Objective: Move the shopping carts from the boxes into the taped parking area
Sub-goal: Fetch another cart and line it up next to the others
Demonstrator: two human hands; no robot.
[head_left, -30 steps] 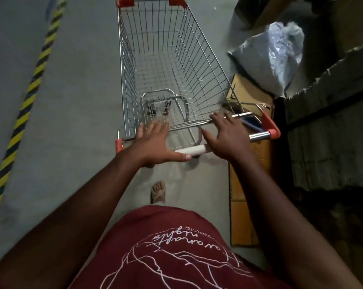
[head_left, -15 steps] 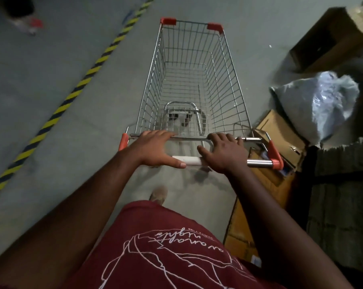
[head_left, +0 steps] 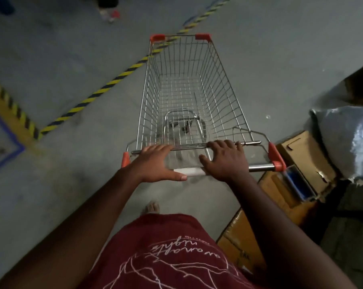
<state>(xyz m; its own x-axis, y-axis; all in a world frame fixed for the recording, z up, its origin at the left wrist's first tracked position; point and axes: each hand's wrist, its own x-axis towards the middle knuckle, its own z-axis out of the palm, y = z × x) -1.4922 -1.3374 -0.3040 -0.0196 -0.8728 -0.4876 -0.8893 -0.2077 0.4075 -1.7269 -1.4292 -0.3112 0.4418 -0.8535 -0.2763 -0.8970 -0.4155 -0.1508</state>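
Open grey floor (head_left: 68,59) lies ahead and to the left; yellow-black tape (head_left: 105,88) runs diagonally up-right from a taped corner at left and passes under the shopping cart (head_left: 186,94) nose. Cart stands centre, long axis pointing straight away from the person, basket empty. Left hand (head_left: 155,161) rests flat on the handle bar (head_left: 259,168), fingers straight; right hand (head_left: 226,159) curls over the handle. Cardboard boxes (head_left: 301,155) and a plastic bag (head_left: 347,140) crowd the cart's right rear, just beside it.
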